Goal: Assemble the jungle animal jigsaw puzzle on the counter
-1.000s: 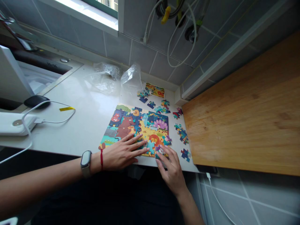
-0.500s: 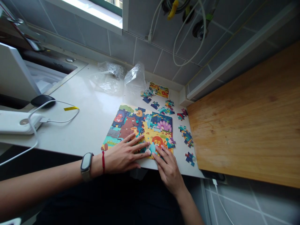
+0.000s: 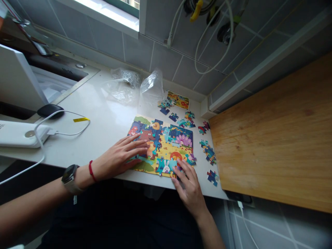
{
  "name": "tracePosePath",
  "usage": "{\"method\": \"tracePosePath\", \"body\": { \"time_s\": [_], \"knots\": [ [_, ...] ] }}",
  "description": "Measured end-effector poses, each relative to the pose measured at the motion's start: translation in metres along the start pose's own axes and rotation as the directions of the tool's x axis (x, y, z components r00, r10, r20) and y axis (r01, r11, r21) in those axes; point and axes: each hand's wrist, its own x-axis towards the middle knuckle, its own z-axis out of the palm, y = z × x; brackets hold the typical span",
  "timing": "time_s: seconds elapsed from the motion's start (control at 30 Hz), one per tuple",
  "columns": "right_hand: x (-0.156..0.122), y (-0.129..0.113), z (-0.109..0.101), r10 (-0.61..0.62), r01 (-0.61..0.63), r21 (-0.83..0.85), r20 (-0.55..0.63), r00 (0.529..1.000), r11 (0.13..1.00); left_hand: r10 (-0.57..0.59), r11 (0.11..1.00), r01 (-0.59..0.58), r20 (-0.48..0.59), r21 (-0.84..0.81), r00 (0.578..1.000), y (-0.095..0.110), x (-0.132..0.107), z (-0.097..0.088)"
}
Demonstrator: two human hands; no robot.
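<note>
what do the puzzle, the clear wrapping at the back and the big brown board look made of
Puzzle: probably cardboard, smooth printed face; thin, flat interlocking pieces suggest it.
Clear wrapping: thin, shiny plastic film, judging by its see-through crinkles and bright glints.
Brown board: wood or wood-look laminate, fairly smooth; streaky grain shows, but its core can't be told.
</note>
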Motion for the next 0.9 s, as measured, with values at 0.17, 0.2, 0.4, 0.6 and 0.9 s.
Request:
{"method": "tracePosePath", "body": {
  "time_s": [0.17, 0.2, 0.4, 0.6, 0.9],
  "knots": [
    [0.015, -0.005, 0.001, -0.007, 0.007, 0.003, 0.027, 1.0, 1.0, -0.058, 0.998, 0.06, -0.06, 0.021, 0.996, -0.01, -0.022, 0.001],
    [0.018, -0.006, 0.002, -0.01, 0.01, 0.002, 0.047, 0.999, 1.0, -0.06, 0.998, 0.061, -0.068, 0.021, 0.996, -0.009, -0.023, 0.002],
    [0.026, -0.014, 0.007, -0.011, 0.009, 0.014, 0.106, 0.994, 1.0, -0.066, 0.998, 0.067, -0.045, 0.02, 0.997, -0.007, -0.022, 0.002],
    [0.028, -0.023, 0.007, -0.047, 0.047, 0.002, 0.08, 0.996, 0.999, -0.077, 0.997, 0.077, -0.007, 0.024, 0.997, -0.008, -0.023, 0.003],
    [0.03, -0.029, 0.009, -0.065, 0.067, -0.028, 0.062, 0.996, 0.997, -0.094, 0.995, 0.094, -0.009, -0.015, 0.996, -0.006, -0.021, 0.001]
  ]
}}
